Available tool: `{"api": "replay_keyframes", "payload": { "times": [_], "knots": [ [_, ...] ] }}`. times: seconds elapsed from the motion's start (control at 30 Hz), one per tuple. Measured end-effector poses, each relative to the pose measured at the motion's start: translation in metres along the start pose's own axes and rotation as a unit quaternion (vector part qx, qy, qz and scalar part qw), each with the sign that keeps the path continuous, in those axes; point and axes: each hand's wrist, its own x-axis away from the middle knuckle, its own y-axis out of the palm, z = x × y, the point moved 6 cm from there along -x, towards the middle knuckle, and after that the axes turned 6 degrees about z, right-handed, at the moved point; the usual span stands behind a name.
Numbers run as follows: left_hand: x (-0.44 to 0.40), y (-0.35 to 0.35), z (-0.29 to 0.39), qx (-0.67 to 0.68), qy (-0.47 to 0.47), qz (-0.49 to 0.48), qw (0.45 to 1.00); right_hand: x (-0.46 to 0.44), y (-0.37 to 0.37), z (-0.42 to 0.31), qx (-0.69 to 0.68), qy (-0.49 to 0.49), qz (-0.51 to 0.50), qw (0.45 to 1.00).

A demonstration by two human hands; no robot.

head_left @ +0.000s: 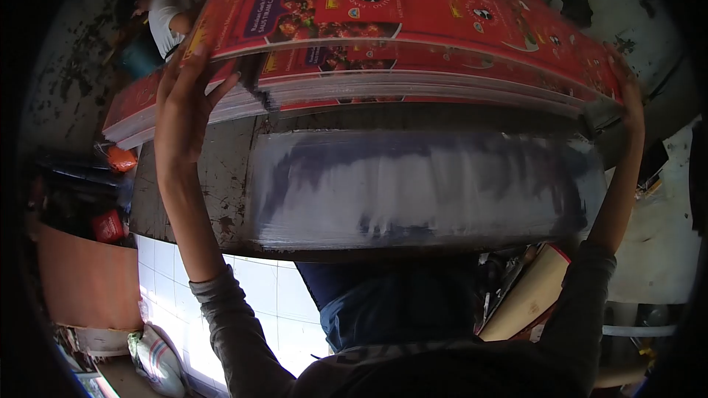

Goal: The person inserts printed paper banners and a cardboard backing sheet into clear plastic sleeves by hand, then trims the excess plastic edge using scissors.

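Note:
A long red printed sheet (435, 4) with food pictures and lettering is raised in front of me, a little above a stack of similar red sheets (413, 85). My left hand (183, 96) grips its left end, thumb pointing inward below the edge. At the opposite end my right hand (627, 96) is closed on the sheet's right edge, its fingers partly hidden and slightly blurred. I cannot tell whether one sheet or a few are lifted. Nearer to my body lies a stack of long, shiny, greyish clear sheets (420, 191), untouched by either hand.
The stacks rest on a dark, worn table (221, 199). Another red stack (136, 114) sits at the left. Beyond it is another person (173, 11) in a white top. A brown box (88, 276) and a white sack (156, 361) stand on the lower left floor.

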Motion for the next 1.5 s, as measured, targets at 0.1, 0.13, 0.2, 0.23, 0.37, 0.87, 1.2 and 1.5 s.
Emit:
{"api": "replay_keyframes", "payload": {
  "times": [0.1, 0.13, 0.2, 0.23, 0.37, 0.87, 1.2, 1.5],
  "knots": [
    [-0.014, -0.003, -0.013, -0.200, 0.187, 0.124, 0.954, -0.008, 0.009, 0.080, 0.019, 0.004, -0.077, 0.997],
    [-0.013, 0.000, -0.013, -0.269, 0.255, 0.138, 0.918, -0.001, 0.023, 0.086, -0.041, 0.012, -0.134, 0.990],
    [-0.010, 0.014, -0.020, -0.363, 0.276, 0.031, 0.889, 0.005, 0.048, 0.075, 0.011, 0.031, -0.115, 0.993],
    [-0.002, 0.029, -0.029, -0.447, 0.286, -0.081, 0.844, 0.015, 0.061, 0.064, 0.067, 0.055, -0.100, 0.991],
    [0.008, 0.046, -0.044, -0.465, 0.267, -0.112, 0.836, 0.025, 0.061, 0.036, 0.056, 0.075, -0.062, 0.994],
    [0.025, 0.058, -0.043, -0.537, 0.327, -0.077, 0.774, 0.024, 0.070, 0.010, 0.256, -0.009, 0.018, 0.967],
    [0.079, 0.110, -0.060, -0.418, 0.317, -0.352, 0.775, 0.030, 0.187, -0.090, 0.449, -0.478, -0.064, 0.752],
    [0.070, 0.099, -0.058, -0.476, 0.361, -0.291, 0.747, -0.019, 0.268, -0.089, 0.309, -0.410, -0.092, 0.853]
  ]
}}
